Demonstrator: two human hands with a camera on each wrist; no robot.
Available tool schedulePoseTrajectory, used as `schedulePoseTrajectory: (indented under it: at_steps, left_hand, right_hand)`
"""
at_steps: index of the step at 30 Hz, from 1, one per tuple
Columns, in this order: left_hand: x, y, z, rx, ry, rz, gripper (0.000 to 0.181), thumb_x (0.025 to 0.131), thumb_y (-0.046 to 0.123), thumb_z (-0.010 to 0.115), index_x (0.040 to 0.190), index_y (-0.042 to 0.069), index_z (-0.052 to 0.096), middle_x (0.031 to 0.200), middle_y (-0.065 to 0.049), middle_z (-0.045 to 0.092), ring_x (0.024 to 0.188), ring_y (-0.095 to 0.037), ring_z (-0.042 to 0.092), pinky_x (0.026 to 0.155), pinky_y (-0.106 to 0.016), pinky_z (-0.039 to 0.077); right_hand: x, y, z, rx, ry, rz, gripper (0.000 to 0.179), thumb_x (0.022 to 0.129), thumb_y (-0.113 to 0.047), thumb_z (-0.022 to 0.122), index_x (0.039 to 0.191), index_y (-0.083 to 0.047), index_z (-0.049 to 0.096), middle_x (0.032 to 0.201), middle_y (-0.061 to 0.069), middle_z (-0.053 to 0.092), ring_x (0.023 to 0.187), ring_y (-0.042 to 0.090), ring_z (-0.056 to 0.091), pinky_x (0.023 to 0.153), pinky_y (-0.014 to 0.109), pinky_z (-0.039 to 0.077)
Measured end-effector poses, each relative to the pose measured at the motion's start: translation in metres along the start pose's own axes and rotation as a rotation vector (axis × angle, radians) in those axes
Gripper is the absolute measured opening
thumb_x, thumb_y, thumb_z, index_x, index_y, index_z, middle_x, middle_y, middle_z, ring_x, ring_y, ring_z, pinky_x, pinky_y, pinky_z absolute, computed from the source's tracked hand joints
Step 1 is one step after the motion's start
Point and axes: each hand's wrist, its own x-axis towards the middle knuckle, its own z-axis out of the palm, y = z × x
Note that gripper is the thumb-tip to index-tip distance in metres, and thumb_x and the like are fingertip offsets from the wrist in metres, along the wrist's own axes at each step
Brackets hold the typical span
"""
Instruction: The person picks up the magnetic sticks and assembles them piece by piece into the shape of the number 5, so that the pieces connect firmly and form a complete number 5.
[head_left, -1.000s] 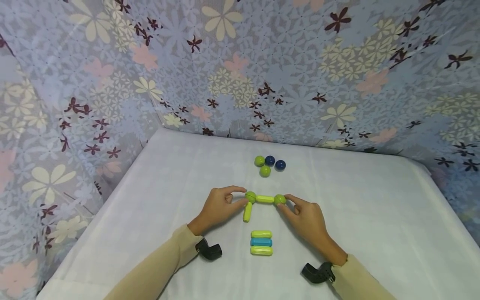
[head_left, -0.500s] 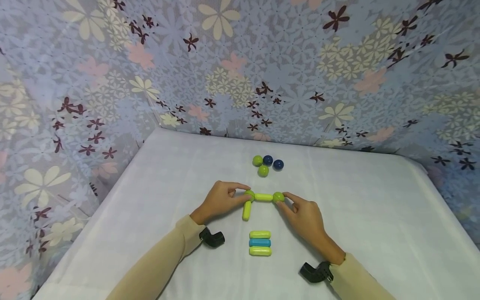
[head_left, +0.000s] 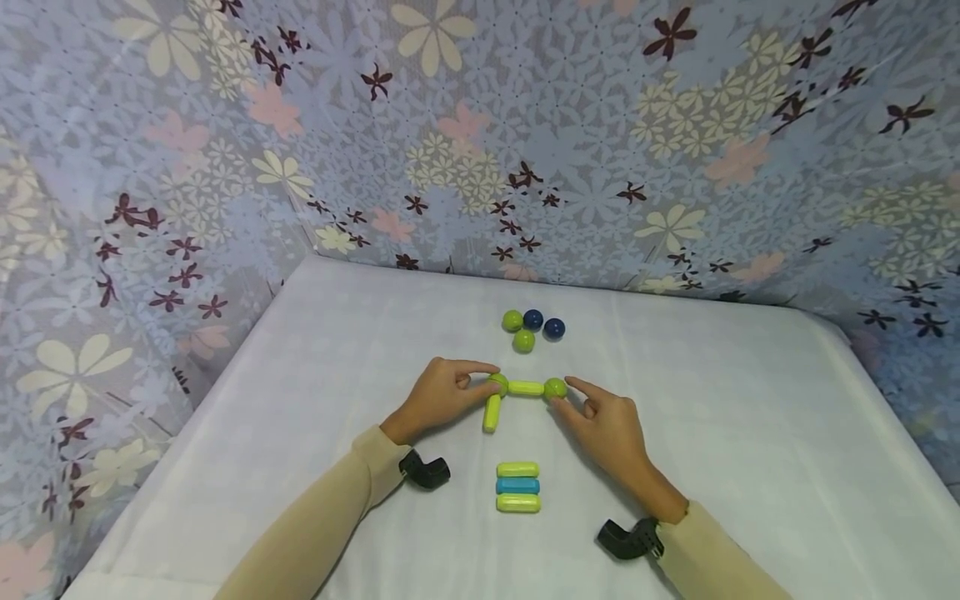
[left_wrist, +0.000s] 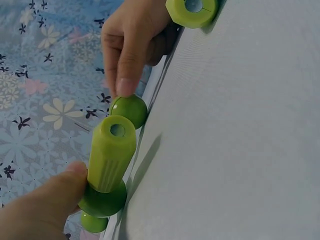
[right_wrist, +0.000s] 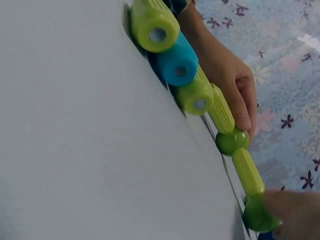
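Note:
A corner shape of light green toy rods and green balls lies on the white cloth. My left hand (head_left: 442, 393) pinches its left ball (left_wrist: 102, 201) between thumb and forefinger. From that ball, one rod (head_left: 491, 414) points toward me and a second rod (head_left: 526, 388) runs across to the right ball (head_left: 555, 388). My right hand (head_left: 606, 427) has thumb and forefinger at this right ball; in the right wrist view the thumb covers part of it. The near rod's free end shows a round grey disc in the left wrist view.
In front of the shape, three loose rods lie in a row: two light green with a blue rod (head_left: 517, 485) between them. Behind it sit two green balls (head_left: 523, 341) and two dark blue balls (head_left: 554, 329). Flowered fabric (head_left: 465, 167) rises behind the cloth (head_left: 720, 400).
Both hands have slid the joined rods and balls slightly away from me, toward the loose balls. My left thumb and forefinger have closed further over the left ball. The loose rods have stayed put.

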Motion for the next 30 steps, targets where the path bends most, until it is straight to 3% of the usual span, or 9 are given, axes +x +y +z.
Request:
schedulePoseTrajectory:
  at_steps: [8, 16, 25, 30]
  left_hand:
    - [0.002, 0.0, -0.006, 0.032, 0.01, 0.0, 0.038, 0.094, 0.039, 0.075, 0.121, 0.012, 0.077, 0.05, 0.013, 0.029, 0.047, -0.003, 0.022, 0.046, -0.022, 0.02]
    - [0.0, -0.003, -0.008, 0.029, 0.015, -0.048, 0.038, 0.093, 0.04, 0.076, 0.121, 0.014, 0.077, 0.05, 0.013, 0.03, 0.047, -0.003, 0.023, 0.046, -0.022, 0.02]
    - [0.0, -0.005, 0.0, 0.016, -0.009, -0.063, 0.038, 0.094, 0.043, 0.075, 0.121, 0.016, 0.077, 0.049, 0.013, 0.031, 0.045, -0.004, 0.024, 0.044, -0.022, 0.021]
    - [0.001, -0.003, -0.001, 0.035, -0.025, -0.06, 0.038, 0.094, 0.044, 0.074, 0.122, 0.017, 0.077, 0.048, 0.014, 0.031, 0.045, -0.002, 0.023, 0.044, -0.022, 0.021]
  right_hand:
    - [0.023, 0.011, -0.001, 0.265, 0.03, 0.102, 0.046, 0.093, -0.042, 0.076, 0.126, -0.009, 0.073, 0.047, -0.007, 0.033, 0.044, 0.007, 0.025, 0.041, 0.024, 0.024]
    - [0.059, 0.02, 0.008, 0.291, -0.022, 0.088, 0.042, 0.092, -0.044, 0.077, 0.122, -0.015, 0.076, 0.05, -0.004, 0.034, 0.047, 0.01, 0.028, 0.044, 0.027, 0.027]
    - [0.089, 0.034, 0.016, 0.318, -0.219, 0.037, 0.046, 0.09, -0.046, 0.079, 0.128, -0.021, 0.074, 0.05, -0.002, 0.034, 0.044, 0.012, 0.029, 0.045, 0.029, 0.029]
    - [0.098, 0.034, 0.018, 0.335, -0.276, 0.042, 0.047, 0.088, -0.045, 0.081, 0.129, -0.024, 0.073, 0.051, -0.003, 0.034, 0.045, 0.012, 0.031, 0.046, 0.028, 0.029]
